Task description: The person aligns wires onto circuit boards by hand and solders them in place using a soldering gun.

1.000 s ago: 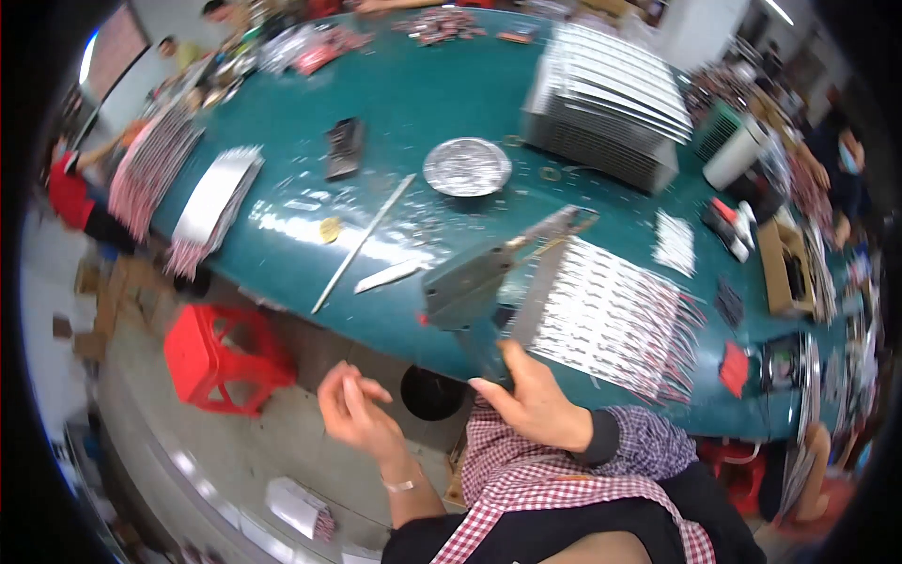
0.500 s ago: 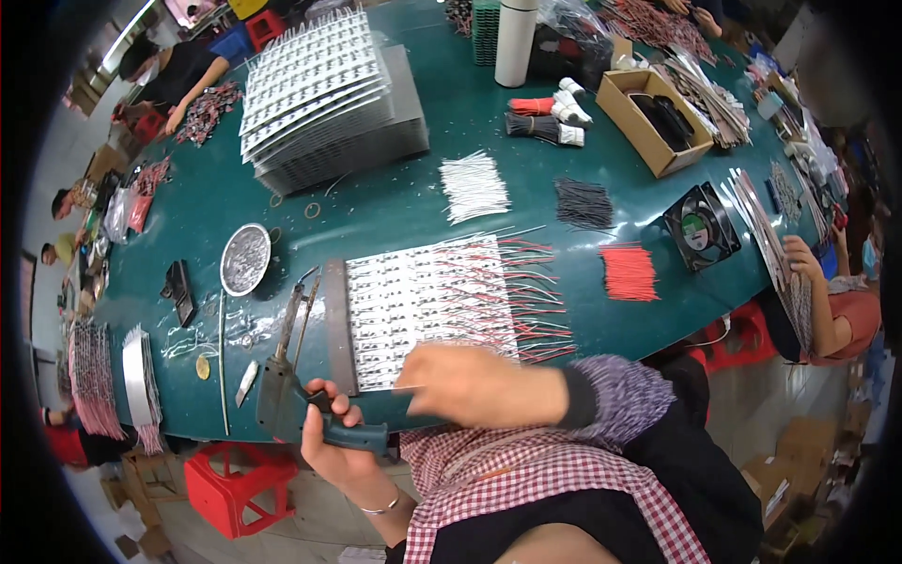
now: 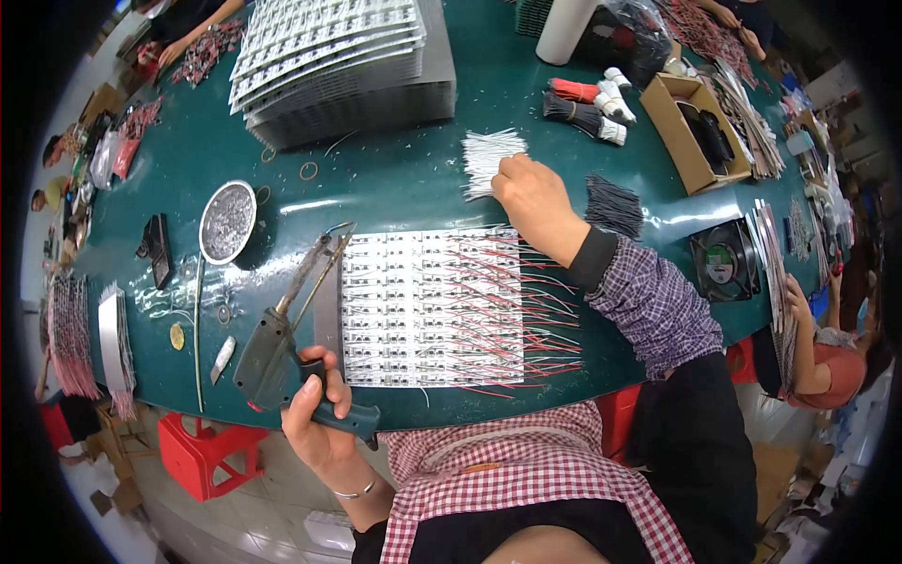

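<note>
My left hand is closed round the handle of a dark soldering gun, a finger at its trigger. The gun's tip points up and away, near the upper left corner of a white circuit board panel. Red, black and white wires stick out past the panel's right side. A grey bar lies along the panel's left edge. Farther off, my right hand reaches to a pile of cut white wires, its fingers pinched at the pile's right edge; its fingertips are partly hidden.
Black wires lie right of my right hand, near a black fan. A metal bowl stands at left. Stacked panels, wire bundles and an open carton are farther back. A co-worker's hand is at right.
My right hand has moved from the panel's near edge, up and away to the white wires. My left hand still grips the soldering gun. The whole view has shifted somewhat.
</note>
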The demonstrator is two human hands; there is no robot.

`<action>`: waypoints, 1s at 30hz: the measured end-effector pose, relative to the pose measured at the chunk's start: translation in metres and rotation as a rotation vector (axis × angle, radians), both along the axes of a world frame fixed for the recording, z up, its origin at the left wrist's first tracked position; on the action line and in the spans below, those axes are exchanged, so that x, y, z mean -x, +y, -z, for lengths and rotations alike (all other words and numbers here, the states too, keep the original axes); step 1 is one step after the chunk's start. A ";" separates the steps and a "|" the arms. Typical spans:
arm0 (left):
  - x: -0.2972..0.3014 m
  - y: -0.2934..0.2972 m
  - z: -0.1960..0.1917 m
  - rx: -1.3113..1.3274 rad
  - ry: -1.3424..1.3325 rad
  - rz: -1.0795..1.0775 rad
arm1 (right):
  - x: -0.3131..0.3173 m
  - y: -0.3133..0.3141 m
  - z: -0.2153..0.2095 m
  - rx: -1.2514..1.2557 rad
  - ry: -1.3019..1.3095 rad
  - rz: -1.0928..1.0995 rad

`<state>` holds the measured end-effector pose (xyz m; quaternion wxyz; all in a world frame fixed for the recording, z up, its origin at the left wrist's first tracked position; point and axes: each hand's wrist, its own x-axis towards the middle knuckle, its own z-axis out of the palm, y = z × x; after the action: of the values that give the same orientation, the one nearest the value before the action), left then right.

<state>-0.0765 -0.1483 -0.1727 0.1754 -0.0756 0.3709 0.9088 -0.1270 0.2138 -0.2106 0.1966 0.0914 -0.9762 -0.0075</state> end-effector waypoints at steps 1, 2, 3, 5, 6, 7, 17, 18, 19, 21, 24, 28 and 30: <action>0.001 0.000 0.000 0.026 -0.006 -0.039 | 0.001 0.000 0.001 0.002 -0.011 -0.010; 0.003 0.001 0.001 0.051 -0.012 -0.077 | 0.002 0.000 0.002 0.035 0.010 -0.005; 0.004 0.000 0.000 0.055 -0.021 -0.087 | 0.003 0.000 0.003 0.071 0.031 -0.001; 0.008 -0.003 -0.001 0.062 -0.003 -0.081 | 0.003 0.002 0.004 0.067 0.015 -0.003; 0.010 -0.005 -0.001 0.054 0.009 -0.079 | 0.003 0.002 0.003 0.076 0.016 0.011; 0.012 -0.007 -0.004 0.055 0.004 -0.082 | 0.002 0.002 0.002 0.084 0.018 0.026; 0.033 -0.126 -0.093 0.432 0.565 -0.335 | -0.001 0.005 0.000 0.164 -0.037 0.037; 0.034 -0.143 -0.114 0.435 0.614 -0.404 | -0.001 0.007 0.001 0.166 -0.038 0.034; 0.033 -0.158 -0.133 0.437 0.663 -0.471 | 0.000 0.009 0.002 0.179 -0.042 0.024; 0.030 -0.188 -0.161 0.540 0.758 -0.367 | -0.001 0.013 0.004 0.194 -0.051 0.016; 0.023 -0.196 -0.158 0.486 0.786 -0.397 | 0.000 0.011 0.002 0.246 -0.040 0.026; 0.015 -0.149 -0.103 0.391 0.619 -0.465 | 0.000 0.005 -0.009 0.267 -0.022 0.038; 0.017 -0.115 -0.071 0.336 0.419 -0.434 | -0.003 0.006 -0.011 0.269 -0.023 0.033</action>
<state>-0.0932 -0.2629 -0.1021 -0.1171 0.0076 0.5188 0.8468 -0.1245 0.2195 -0.1995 0.1959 0.0484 -0.9719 0.1213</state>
